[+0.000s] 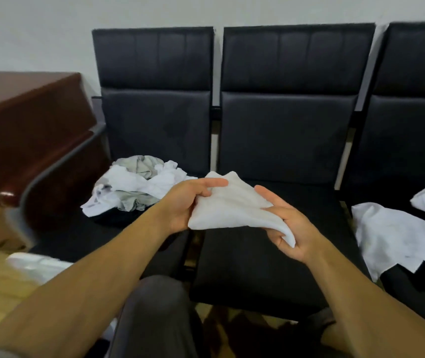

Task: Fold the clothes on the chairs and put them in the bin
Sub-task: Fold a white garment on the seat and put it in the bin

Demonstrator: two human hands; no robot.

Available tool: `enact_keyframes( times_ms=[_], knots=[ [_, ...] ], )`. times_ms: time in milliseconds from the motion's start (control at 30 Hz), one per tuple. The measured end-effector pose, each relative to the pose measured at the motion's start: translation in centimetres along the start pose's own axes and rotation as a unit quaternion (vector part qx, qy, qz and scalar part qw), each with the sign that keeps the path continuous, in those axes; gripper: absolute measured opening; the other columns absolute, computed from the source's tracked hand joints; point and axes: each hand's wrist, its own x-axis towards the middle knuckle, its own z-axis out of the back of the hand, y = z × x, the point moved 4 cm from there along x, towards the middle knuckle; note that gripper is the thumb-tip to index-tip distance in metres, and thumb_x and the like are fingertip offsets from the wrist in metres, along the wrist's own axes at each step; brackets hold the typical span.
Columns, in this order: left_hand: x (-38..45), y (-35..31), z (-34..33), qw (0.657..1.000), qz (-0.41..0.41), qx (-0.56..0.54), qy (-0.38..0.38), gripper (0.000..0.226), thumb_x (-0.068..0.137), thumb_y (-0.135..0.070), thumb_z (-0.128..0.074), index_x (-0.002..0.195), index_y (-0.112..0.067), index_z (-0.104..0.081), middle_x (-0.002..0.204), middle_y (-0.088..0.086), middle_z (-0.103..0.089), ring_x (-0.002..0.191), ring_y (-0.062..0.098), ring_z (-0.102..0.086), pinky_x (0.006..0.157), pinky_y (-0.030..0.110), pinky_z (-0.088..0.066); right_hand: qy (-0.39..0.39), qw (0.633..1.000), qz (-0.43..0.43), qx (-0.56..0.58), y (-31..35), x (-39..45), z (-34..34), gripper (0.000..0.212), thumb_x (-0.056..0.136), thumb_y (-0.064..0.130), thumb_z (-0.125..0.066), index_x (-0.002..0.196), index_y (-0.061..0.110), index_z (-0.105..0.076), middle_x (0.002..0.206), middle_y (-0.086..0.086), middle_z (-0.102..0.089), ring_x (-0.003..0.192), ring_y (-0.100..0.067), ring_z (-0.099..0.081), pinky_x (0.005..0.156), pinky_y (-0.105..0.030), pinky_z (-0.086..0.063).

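— What do the hands hold above the middle chair (270,267)?

— A small white cloth (234,205), stretched between them. The left hand (183,205) pinches its left edge, its grip closed on the fabric; the right hand (289,228) curls round the lower right corner.

— And the other clothes?

— A crumpled pile of white and grey clothes (134,187) lies on the left chair (82,239); a white garment (397,236) is spread on the right chair (413,288).

— Any bin?

— Only a blurred white object (38,264) on the floor at lower left; whether it is the bin, or what it contains, cannot be told.
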Motion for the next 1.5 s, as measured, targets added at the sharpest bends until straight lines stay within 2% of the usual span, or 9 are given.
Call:
enact_keyframes(
  times_ms=[67,133,233,367,533,900,1133,1333,1500],
  knots=[
    [-3.3,-1.0,0.9,0.998,-0.026,0.043,-0.026,0.037,0.095,-0.007,-0.051,0.117,-0.021,-0.078,0.130,0.008,-0.067,0.115,0.031,-0.068,0.095,0.047,-0.058,-0.006,0.993,0.017,-0.117,0.3,-1.2,-2.0,0.049,0.095,0.003,-0.059,0.135,0.031,-0.061,0.126,-0.008,-0.068,0.057,-0.012,-0.062,0.043,-0.020,-0.046],
    [-5.8,-1.8,1.8,0.994,-0.048,0.073,-0.059,0.033,0.095,-0.008,-0.060,0.121,-0.022,-0.075,0.126,0.006,-0.069,0.110,0.028,-0.070,0.086,0.041,-0.061,-0.017,0.984,0.032,-0.172,0.7,-2.1,-3.7,0.052,0.093,0.003,-0.064,0.134,0.034,-0.062,0.126,-0.004,-0.068,0.080,-0.017,-0.073,0.055,-0.025,-0.055],
    [-8.3,-2.7,3.0,0.991,-0.064,0.093,-0.078,0.038,0.091,-0.005,-0.070,0.126,-0.021,-0.071,0.127,0.006,-0.070,0.110,0.027,-0.070,0.085,0.039,-0.061,-0.014,0.972,0.058,-0.225,1.6,-2.6,-5.8,0.051,0.089,0.006,-0.070,0.127,0.041,-0.066,0.125,0.000,-0.064,0.103,-0.024,-0.070,0.073,-0.034,-0.061],
    [-12.3,-3.6,4.6,0.985,-0.078,0.092,-0.120,0.042,0.089,-0.006,-0.074,0.127,-0.022,-0.071,0.126,0.004,-0.070,0.115,0.031,-0.067,0.097,0.048,-0.057,0.048,0.952,0.073,-0.292,2.2,-2.6,-9.3,0.049,0.088,0.010,-0.072,0.118,0.048,-0.065,0.125,0.004,-0.062,0.106,-0.022,-0.067,0.076,-0.033,-0.061],
    [-14.8,-3.9,5.9,0.977,-0.085,0.088,-0.175,0.044,0.088,-0.002,-0.073,0.128,-0.020,-0.070,0.123,0.001,-0.071,0.110,0.028,-0.069,0.084,0.040,-0.061,0.114,0.935,0.080,-0.326,1.7,-0.7,-11.6,0.051,0.087,0.013,-0.075,0.113,0.055,-0.063,0.132,0.008,-0.058,0.110,-0.021,-0.065,0.081,-0.034,-0.061],
    [-18.0,-0.3,12.7,0.961,-0.035,0.097,-0.258,0.061,0.086,0.002,-0.075,0.139,-0.024,-0.062,0.131,-0.001,-0.069,0.121,0.026,-0.065,0.103,0.049,-0.053,0.221,0.864,0.070,-0.447,-2.9,5.7,-16.1,0.066,0.087,0.020,-0.077,0.141,0.047,-0.049,0.143,0.013,-0.041,0.123,-0.014,-0.048,0.095,-0.025,-0.046],
    [-25.2,4.2,21.0,0.934,-0.021,0.091,-0.344,0.069,0.086,0.004,-0.073,0.145,-0.027,-0.055,0.136,-0.003,-0.061,0.115,0.021,-0.067,0.092,0.038,-0.060,0.327,0.818,0.056,-0.470,-12.7,9.3,-24.7,0.072,0.088,0.012,-0.076,0.147,0.039,-0.045,0.149,0.007,-0.038,0.133,-0.015,-0.041,0.102,-0.024,-0.037],
    [-32.4,13.7,31.6,0.896,0.047,0.125,-0.424,0.081,0.083,-0.001,-0.080,0.149,-0.036,-0.048,0.136,-0.003,-0.054,0.115,0.019,-0.064,0.082,0.039,-0.062,0.418,0.715,-0.002,-0.561,-27.5,12.5,-33.0,0.081,0.091,0.017,-0.071,0.154,0.043,-0.028,0.156,0.000,-0.032,0.133,-0.020,-0.041,0.099,-0.029,-0.041],
    [-35.9,25.0,38.6,0.863,0.125,0.152,-0.465,0.086,0.082,-0.014,-0.082,0.152,-0.041,-0.039,0.136,-0.004,-0.049,0.121,0.025,-0.057,0.097,0.045,-0.056,0.476,0.644,-0.055,-0.596,-42.6,14.0,-35.2,0.081,0.092,0.016,-0.071,0.154,0.043,-0.026,0.160,0.001,-0.028,0.140,-0.022,-0.038,0.098,-0.025,-0.040]
  ],
)
